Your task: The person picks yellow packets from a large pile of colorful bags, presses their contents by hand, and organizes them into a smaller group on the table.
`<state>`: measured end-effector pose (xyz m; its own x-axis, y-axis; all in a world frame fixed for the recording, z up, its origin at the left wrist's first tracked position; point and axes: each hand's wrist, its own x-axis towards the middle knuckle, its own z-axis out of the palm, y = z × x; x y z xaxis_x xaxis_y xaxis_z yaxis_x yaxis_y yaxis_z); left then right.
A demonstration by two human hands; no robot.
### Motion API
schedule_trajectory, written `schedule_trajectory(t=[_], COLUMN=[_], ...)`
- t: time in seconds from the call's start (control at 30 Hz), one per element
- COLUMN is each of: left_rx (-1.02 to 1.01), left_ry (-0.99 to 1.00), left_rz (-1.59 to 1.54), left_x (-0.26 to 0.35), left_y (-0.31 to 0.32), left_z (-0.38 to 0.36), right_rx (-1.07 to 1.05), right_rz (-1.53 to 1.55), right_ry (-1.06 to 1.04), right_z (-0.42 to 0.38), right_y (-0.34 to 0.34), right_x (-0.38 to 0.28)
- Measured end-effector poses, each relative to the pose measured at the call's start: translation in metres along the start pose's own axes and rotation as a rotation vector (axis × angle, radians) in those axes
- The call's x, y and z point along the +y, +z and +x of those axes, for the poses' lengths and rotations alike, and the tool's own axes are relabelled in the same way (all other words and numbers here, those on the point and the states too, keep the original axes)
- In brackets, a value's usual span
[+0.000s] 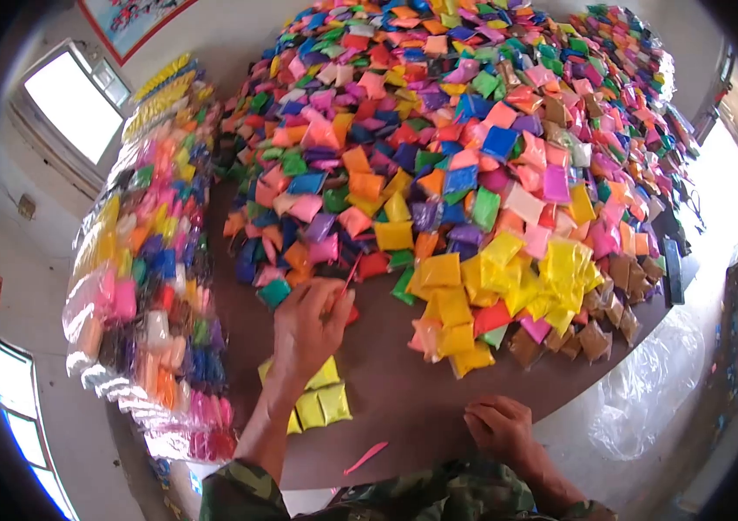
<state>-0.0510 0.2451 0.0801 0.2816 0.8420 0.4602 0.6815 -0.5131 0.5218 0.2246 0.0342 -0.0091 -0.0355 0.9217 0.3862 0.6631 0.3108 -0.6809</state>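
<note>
My left hand (310, 321) reaches over the brown table (386, 373) at the near edge of the big heap, its fingers pinched round a thin pink strip (352, 271). A bit of red shows beside the fingertips. Under and beside my left wrist lie several yellow-green packets (323, 405) in rows. My right hand (499, 425) rests near the table's front edge with its fingers curled; anything inside them is hidden. Between the two arms a pink plastic piece (365, 458) lies flat on the table.
A large heap of small coloured packets (438, 130) covers the back. Yellow packets (525, 278) and brown packets (595, 340) lie at its near right. Clear bags of packets (161, 286) are stacked at the left. Clear plastic film (647, 391) lies beyond the right edge.
</note>
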Motion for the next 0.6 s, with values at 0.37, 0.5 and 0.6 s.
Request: schedule_trajectory(t=[0.37, 0.5, 0.6], left_rx=[-0.014, -0.071, -0.106], left_ry=[0.315, 0.207, 0.164], left_rz=[0.161, 0.249, 0.274], left_x=[-0.08, -0.092, -0.112], left_y=[0.148, 0.183, 0.208], left_z=[0.282, 0.346, 0.378], right_rx=[0.058, 0.11, 0.102], right_rz=[0.16, 0.164, 0.181], right_ry=[0.131, 0.171, 0.212], right_z=[0.003, 0.01, 0.015], right_y=[-0.008, -0.011, -0.016], right_x=[0.021, 0.019, 0.019])
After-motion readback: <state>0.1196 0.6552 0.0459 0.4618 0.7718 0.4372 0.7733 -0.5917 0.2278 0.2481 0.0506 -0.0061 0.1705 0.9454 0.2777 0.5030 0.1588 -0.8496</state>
